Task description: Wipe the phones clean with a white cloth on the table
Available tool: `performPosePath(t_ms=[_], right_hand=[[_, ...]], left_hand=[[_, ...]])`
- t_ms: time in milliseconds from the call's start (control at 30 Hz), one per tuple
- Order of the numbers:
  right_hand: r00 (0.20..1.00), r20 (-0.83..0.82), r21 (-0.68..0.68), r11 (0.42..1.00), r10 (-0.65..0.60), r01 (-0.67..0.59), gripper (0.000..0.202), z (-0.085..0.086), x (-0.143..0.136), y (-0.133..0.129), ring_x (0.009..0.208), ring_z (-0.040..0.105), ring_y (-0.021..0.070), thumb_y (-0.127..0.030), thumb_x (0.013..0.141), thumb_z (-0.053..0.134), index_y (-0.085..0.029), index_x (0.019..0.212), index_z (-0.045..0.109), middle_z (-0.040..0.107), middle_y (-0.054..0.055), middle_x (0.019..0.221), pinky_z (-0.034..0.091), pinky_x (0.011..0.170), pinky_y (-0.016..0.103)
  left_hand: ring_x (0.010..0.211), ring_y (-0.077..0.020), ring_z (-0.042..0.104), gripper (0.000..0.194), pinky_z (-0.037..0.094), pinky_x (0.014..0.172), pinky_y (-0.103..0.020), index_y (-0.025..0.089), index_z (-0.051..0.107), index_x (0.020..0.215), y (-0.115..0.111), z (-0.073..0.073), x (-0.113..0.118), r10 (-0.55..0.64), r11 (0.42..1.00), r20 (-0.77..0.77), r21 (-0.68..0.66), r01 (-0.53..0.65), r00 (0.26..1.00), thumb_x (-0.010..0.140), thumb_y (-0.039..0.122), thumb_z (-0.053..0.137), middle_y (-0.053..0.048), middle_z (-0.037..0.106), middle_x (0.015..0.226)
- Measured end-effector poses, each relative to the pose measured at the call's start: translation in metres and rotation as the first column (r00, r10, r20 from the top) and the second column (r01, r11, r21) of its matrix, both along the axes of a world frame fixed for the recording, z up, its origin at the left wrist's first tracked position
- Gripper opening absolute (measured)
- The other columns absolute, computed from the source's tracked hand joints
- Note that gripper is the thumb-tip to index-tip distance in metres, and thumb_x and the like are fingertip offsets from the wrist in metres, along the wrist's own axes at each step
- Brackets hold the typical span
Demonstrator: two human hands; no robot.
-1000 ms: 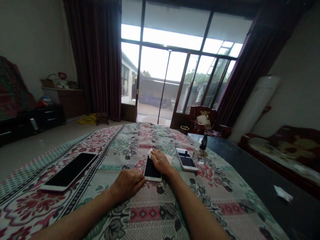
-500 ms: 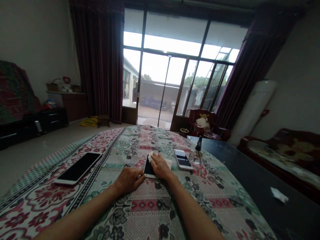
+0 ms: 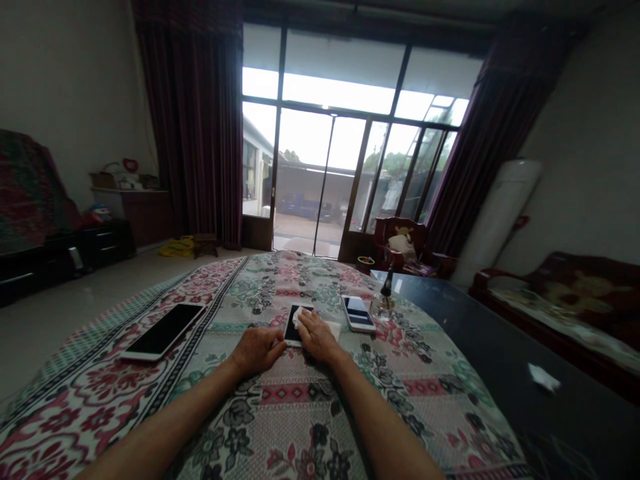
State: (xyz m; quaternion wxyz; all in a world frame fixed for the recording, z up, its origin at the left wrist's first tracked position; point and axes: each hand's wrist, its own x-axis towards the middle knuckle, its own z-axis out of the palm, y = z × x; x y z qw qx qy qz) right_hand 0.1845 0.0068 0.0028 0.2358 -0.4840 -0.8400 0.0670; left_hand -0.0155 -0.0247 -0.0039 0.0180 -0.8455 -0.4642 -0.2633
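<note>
In the head view, a phone with a white rim and dark screen (image 3: pixel 290 331) lies flat on the patterned tablecloth (image 3: pixel 300 433). At its lower left corner is my left hand (image 3: pixel 256 350), fingers curled in and thumb and finger gripping the edge. My right hand (image 3: pixel 319 337) rests over the screen and presses a crumpled white tissue (image 3: pixel 297 316) on it, covering the phone's right side. Part of a pale sheet or tissue (image 3: pixel 335 329) shows beyond that hand. Just right of it lies a second white phone (image 3: pixel 358 313).
A white-framed tablet (image 3: pixel 164 331) lies to the left. A glass bottle with a dark tall top (image 3: pixel 386 300) stands past the second phone. Another crumpled tissue (image 3: pixel 544 378) is on the dark table (image 3: pixel 480 347) at right. Glass doors (image 3: pixel 305 193) stand beyond the table.
The view has shifted slightly, so the scene sits a little further left. My right hand and the tissue have slid a short way down the screen; my left hand keeps its place at the corner.
</note>
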Motion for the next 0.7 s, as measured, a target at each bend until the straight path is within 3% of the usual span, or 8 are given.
performPosePath(t_ms=[700], right_hand=[[0.997,0.044,0.019,0.998,0.064,-0.065,0.039,0.004,0.007,-0.041,0.133,0.038,0.025,-0.026,0.096,0.035,-0.017,0.128,0.055,0.047,0.009,0.142,0.033,0.108,0.041]], left_hand=[[0.07,-0.0179,0.065,0.025,0.04,0.061,-0.024,0.021,0.068,0.089,-0.001,0.003,-0.001,0.048,0.999,0.0,-0.018,-0.048,0.999,0.087,0.04,0.053,-0.004,0.071,0.075]])
